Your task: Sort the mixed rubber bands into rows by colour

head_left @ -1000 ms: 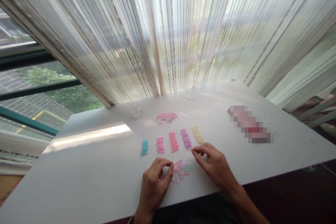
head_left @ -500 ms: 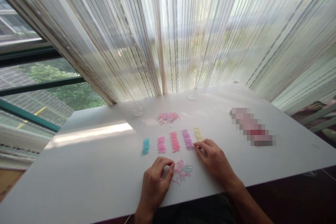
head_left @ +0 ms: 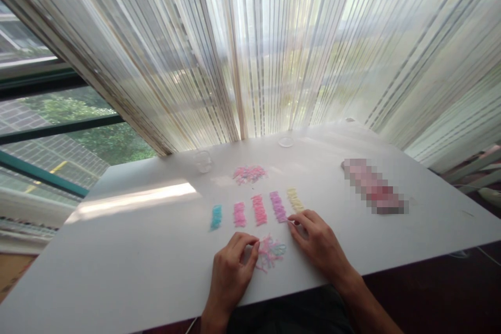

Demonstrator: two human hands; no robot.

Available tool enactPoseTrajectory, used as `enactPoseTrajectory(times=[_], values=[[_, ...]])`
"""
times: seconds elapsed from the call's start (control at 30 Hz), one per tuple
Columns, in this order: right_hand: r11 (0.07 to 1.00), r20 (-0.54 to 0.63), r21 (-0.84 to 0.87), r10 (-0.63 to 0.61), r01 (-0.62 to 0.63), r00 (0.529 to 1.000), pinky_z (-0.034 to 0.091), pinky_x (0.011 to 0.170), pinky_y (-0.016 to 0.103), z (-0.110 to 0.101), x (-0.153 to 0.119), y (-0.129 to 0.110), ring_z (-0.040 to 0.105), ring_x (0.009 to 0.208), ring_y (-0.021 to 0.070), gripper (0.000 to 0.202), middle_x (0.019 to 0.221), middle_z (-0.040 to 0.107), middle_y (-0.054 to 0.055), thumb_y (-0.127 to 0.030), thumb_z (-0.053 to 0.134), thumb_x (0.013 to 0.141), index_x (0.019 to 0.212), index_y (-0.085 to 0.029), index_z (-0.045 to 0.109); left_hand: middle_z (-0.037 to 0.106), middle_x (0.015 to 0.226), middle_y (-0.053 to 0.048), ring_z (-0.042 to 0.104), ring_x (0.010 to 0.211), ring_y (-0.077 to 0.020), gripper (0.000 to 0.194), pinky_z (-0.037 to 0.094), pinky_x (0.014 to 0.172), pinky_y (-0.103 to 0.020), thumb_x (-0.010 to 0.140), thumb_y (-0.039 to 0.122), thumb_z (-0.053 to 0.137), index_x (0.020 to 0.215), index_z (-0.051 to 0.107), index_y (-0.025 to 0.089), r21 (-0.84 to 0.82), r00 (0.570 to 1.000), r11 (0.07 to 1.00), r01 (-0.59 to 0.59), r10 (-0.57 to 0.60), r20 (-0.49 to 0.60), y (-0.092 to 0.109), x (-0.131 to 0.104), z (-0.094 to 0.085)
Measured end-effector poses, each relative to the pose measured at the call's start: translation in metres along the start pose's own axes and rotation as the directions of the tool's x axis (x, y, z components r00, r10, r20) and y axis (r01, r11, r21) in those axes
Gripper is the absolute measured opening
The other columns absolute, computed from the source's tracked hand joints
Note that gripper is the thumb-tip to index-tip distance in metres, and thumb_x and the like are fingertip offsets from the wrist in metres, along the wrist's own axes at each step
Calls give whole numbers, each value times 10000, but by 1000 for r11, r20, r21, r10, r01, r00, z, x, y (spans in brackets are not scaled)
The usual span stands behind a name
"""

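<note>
My left hand (head_left: 236,258) is closed in a pinch at the left edge of a loose pile of mixed pink, lilac and pale green bands (head_left: 270,254). What sits between its fingertips is too small to make out. My right hand (head_left: 319,237) pinches what looks like a small lilac elastic band (head_left: 289,219) at the lower end of the purple row (head_left: 278,206). Similar small bands lie in a yellow row (head_left: 295,200), partly beside that hand, and in a coral row (head_left: 259,210), a pink row (head_left: 239,214) and a blue row (head_left: 216,217).
A larger pile of mixed bands (head_left: 249,174) lies farther back on the white table (head_left: 129,250). Behind it stand a clear container (head_left: 203,162) and a clear round lid (head_left: 286,142). A blurred-out pinkish object (head_left: 373,186) rests at right. A striped curtain (head_left: 266,52) hangs along the back edge.
The view has shifted slightly. My right hand's fingertips are a little lower by the end of the purple row, with a small lilac piece showing there. My left hand stays pinched in place.
</note>
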State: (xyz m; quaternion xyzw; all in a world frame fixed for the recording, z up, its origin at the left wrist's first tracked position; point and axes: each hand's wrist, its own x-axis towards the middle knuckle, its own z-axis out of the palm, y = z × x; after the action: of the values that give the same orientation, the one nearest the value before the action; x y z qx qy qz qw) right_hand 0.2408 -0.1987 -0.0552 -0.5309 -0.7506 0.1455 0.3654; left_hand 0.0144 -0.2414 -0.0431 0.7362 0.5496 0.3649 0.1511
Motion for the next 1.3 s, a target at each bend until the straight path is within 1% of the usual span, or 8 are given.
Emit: enactPoseTrajectory(times=[0.1, 0.27, 0.43, 0.67, 0.8, 0.97, 1.1, 1.3], values=[[1000, 1, 12, -28, 28, 1000, 569, 766, 362, 1, 0, -2, 658, 845, 231, 136, 898, 661, 63, -202, 549, 955, 959, -227, 682, 717, 888, -17, 682, 713, -139, 133, 533, 613, -208, 969, 248, 561, 933, 688, 225, 3, 1000, 1000, 7, -7, 16, 0, 0, 0], [999, 56, -1, -41, 41, 998, 569, 777, 372, 4, -1, -4, 655, 843, 232, 140, 891, 650, 62, -181, 549, 952, 955, -211, 685, 716, 903, -20, 685, 751, -146, 148, 536, 656, -222, 984, 267, 544, 944, 680, 226, 9, 999, 1000, 17, -17, 46, -1, -1, 0], [999, 50, 16, -45, 44, 998, 565, 780, 377, 5, -3, -4, 655, 846, 234, 148, 895, 648, 64, -171, 545, 957, 987, -204, 686, 722, 917, -10, 699, 784, -151, 148, 540, 691, -233, 986, 278, 542, 965, 682, 237, 29, 998, 999, 24, -26, 64, 0, -1, 0], [991, 55, 100, -96, 90, 994, 554, 758, 335, 3, -7, -12, 658, 834, 215, 161, 878, 647, 46, -120, 565, 936, 990, -217, 682, 721, 932, 1, 715, 817, -173, 119, 542, 709, -257, 953, 317, 597, 995, 695, 263, 124, 991, 991, 52, -66, 113, 6, 1, 2], [986, 158, 151, -91, 67, 983, 555, 764, 321, 6, -5, -22, 671, 845, 207, 158, 903, 665, 43, -110, 609, 918, 1002, -213, 693, 710, 903, 9, 711, 776, -163, 125, 529, 682, -247, 953, 302, 589, 963, 709, 268, 147, 989, 987, 68, -86, 121, 7, 3, 2], [992, 270, 124, -68, 35, 960, 554, 803, 341, 10, 2, -28, 677, 884, 220, 150, 945, 674, 58, -138, 636, 920, 1037, -201, 704, 705, 896, 10, 695, 729, -148, 139, 515, 647, -231, 956, 291, 583, 952, 721, 275, 130, 990, 989, 67, -82, 114, 3, 2, 4], [992, 307, 125, -62, 25, 950, 544, 790, 323, 11, 5, -29, 673, 869, 210, 122, 924, 673, 50, -120, 641, 914, 975, -199, 712, 705, 903, 10, 688, 738, -147, 140, 519, 666, -234, 966, 294, 575, 959, 713, 273, 102, 991, 992, 71, -82, 107, 1, 1, 5], [983, 297, 178, -20, -34, 955, 527, 766, 305, 9, 4, -29, 652, 831, 191, 98, 900, 664, 36, -146, 642, 922, 940, -210, 715, 709, 922, 4, 698, 794, -153, 143, 533, 708, -238, 981, 288, 559, 979, 700, 266, 65, 992, 995, 73, -79, 96, 0, -1, 5]])
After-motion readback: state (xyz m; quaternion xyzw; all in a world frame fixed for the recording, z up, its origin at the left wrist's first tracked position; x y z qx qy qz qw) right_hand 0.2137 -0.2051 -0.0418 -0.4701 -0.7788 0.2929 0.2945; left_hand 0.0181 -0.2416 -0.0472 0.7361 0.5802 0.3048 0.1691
